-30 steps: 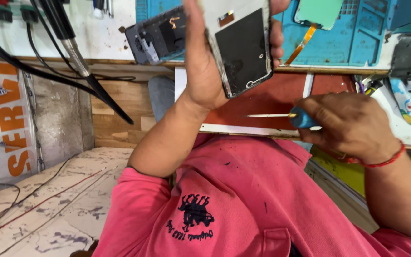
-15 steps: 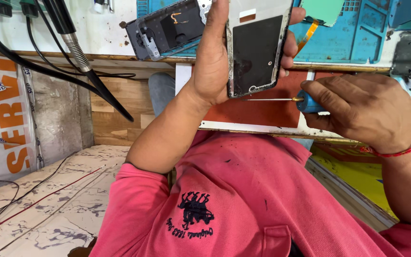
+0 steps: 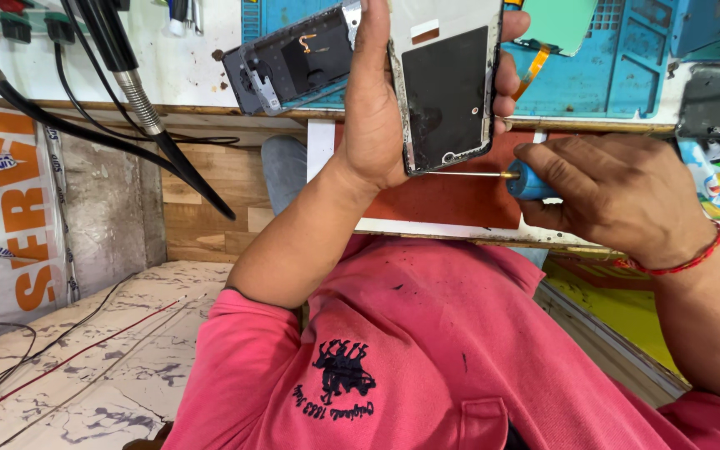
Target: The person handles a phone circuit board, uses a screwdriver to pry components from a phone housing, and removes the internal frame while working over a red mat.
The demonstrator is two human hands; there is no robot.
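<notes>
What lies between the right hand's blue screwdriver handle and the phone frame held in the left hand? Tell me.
In the head view, only the thin metal shaft of the screwdriver spans it, running from the right hand to the bottom edge of the phone frame in the left hand.

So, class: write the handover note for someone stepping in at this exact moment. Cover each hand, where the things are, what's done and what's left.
Left hand: grips the opened phone body upright, open side facing the camera.
Right hand: holds the blue-handled screwdriver, its thin shaft level and its tip at the phone's lower edge.
On the bench: a second opened phone part lies by the blue mat.
Done: the phone is opened.
Left: whatever the screwdriver is working at the lower edge; the tip's contact cannot be seen.
</notes>
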